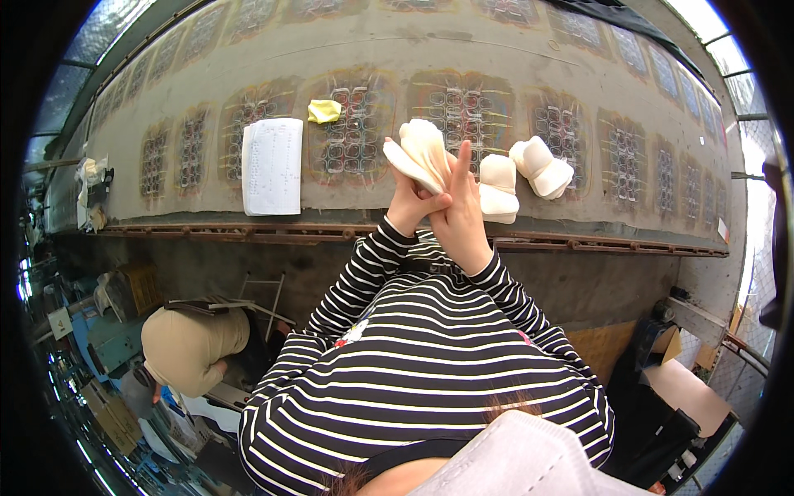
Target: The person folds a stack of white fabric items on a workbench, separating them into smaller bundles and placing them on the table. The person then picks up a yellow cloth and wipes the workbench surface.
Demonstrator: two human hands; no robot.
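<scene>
A fanned stack of cream-coloured soft pads (pixel 423 149) is held up over the near side of a long table (pixel 364 51). My left hand (pixel 404 207) grips its lower left part, with the thumb across the bottom. On the right edge of the stack is my right hand (pixel 463 221), its index finger pointing up and its other fingers partly hidden behind the pads. Just right of my hands lies a small pile of similar cream pads (pixel 498 186). Another cream pile (pixel 543 168), with pads laid crosswise, sits farther right.
Printed grid-like patterns repeat along the tabletop. A white sheet of paper with writing (pixel 272 167) lies to the left, with a crumpled yellow piece (pixel 324 111) beyond it. A rusty rail (pixel 595 245) runs along the near edge. Behind at left, a person in beige (pixel 194 347) bends over.
</scene>
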